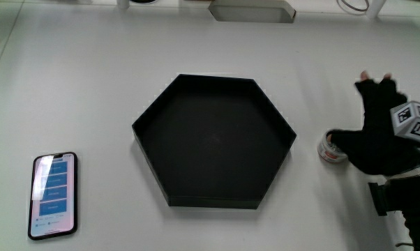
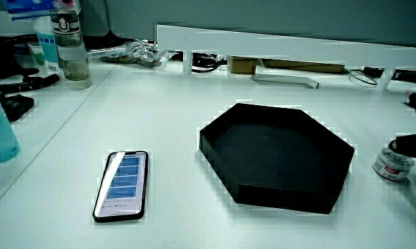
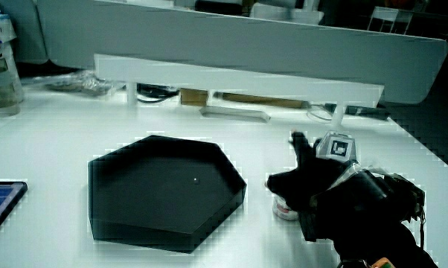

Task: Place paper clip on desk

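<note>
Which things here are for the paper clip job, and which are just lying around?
For the job: the hand, maybe the small round pot beside it, the table. No paper clip shows.
Lying about: black tray, phone, bottle.

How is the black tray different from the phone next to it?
The black tray has six sides, while the phone is a long rectangle with rounded corners. The tray covers far more of the table than the phone. The tray has raised walls around a hollow, dark inside; the phone lies flat with its screen lit, showing blue bars. Both rest on the white table, and nothing touches either one.
</note>
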Motion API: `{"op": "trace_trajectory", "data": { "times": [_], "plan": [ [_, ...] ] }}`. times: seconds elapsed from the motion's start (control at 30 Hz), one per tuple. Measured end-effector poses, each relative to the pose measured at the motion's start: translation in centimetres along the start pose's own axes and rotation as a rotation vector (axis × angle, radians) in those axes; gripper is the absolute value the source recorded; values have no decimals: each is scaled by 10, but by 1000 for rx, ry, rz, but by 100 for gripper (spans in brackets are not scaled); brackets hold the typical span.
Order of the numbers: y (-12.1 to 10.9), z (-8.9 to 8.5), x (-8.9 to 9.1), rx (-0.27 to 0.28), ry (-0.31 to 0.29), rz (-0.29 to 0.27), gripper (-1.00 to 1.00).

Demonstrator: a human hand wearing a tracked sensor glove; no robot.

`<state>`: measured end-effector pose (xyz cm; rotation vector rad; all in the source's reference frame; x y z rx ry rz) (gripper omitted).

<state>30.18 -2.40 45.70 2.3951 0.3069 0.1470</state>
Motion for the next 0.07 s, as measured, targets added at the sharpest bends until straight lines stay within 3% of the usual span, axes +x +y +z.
{"op": "trace_trajectory", "data": {
  "times": [0.03, 0.07],
  "plan": [
    [7, -1, 8, 31, 18, -2, -100],
    [-2, 8, 3, 40, 36, -9, -100]
  ]
}}
